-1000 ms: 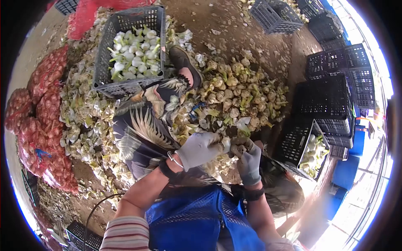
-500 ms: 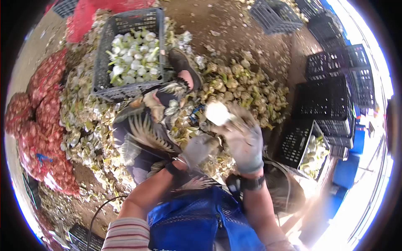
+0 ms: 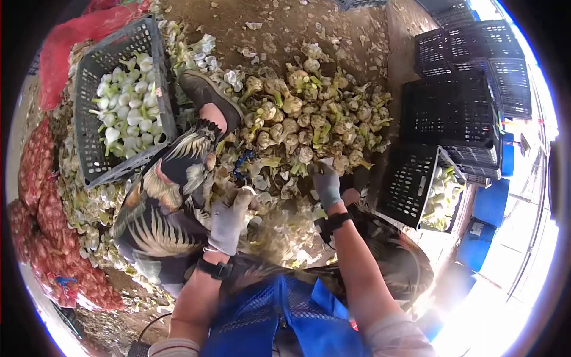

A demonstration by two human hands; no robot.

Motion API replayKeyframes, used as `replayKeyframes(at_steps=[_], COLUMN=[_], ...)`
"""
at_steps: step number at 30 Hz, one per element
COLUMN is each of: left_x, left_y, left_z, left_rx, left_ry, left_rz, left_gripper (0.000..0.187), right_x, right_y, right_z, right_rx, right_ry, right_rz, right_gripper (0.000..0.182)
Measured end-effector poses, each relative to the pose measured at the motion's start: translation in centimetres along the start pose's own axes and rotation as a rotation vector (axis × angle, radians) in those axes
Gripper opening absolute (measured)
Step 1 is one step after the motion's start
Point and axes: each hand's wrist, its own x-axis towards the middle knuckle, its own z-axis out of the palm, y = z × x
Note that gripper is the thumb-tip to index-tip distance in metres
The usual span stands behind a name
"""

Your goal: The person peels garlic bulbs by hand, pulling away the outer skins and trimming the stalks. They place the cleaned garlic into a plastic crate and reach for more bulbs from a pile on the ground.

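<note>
My left hand [image 3: 228, 223], in a pale work glove, is closed above my bent leg. Its fingers curl round something I cannot make out. My right hand [image 3: 327, 185], also gloved, reaches down to the near edge of a heap of untrimmed garlic bulbs [image 3: 291, 128]. Its fingers are drawn together beside the nearest bulbs; what they grip is mostly hidden. Loose garlic skins [image 3: 285, 229] lie on the ground between my hands. A dark plastic crate [image 3: 163, 77] beyond my left foot holds cleaned white garlic bulbs [image 3: 131, 107].
Red mesh sacks [image 3: 44, 220] bulge at the left, with a red net [image 3: 71, 50] behind them. Black crates [image 3: 449, 110] are stacked to the right, above a tilted crate [image 3: 409, 184] with garlic in it. My shoe [image 3: 211, 95] stands between the white-garlic crate and the heap.
My right hand has dropped from a raised position with a bright white bulb to the heap, and the bulb no longer shows in it. My left hand has shifted left; the view has swung right.
</note>
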Motion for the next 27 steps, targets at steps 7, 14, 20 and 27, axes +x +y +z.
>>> replayKeyframes(at_steps=[7, 14, 20, 27], left_x=[0.6, 2.2, 2.3, 2.6], left_y=[-1.1, -0.7, -3.7, -2.3], left_z=[1.3, 3.7, 3.2, 0.6], left_rx=[0.059, 0.306, 0.147, -0.297], left_ry=[-0.009, -0.087, 0.055, 0.422], left_rz=[-0.159, -0.160, -0.145, -0.106], left_gripper=[0.010, 0.042, 0.039, 0.026], right_x=[9.0, -3.4, -5.8, -3.4], right_y=[4.4, 1.1, 3.1, -5.0], right_z=[10.0, 5.4, 4.2, 5.4], right_rx=[0.065, 0.531, -0.285, -0.203], right_ry=[0.295, 0.205, 0.129, -0.002], right_rz=[0.379, -0.068, -0.332, -0.623], right_gripper=[0.052, 0.026, 0.023, 0.034])
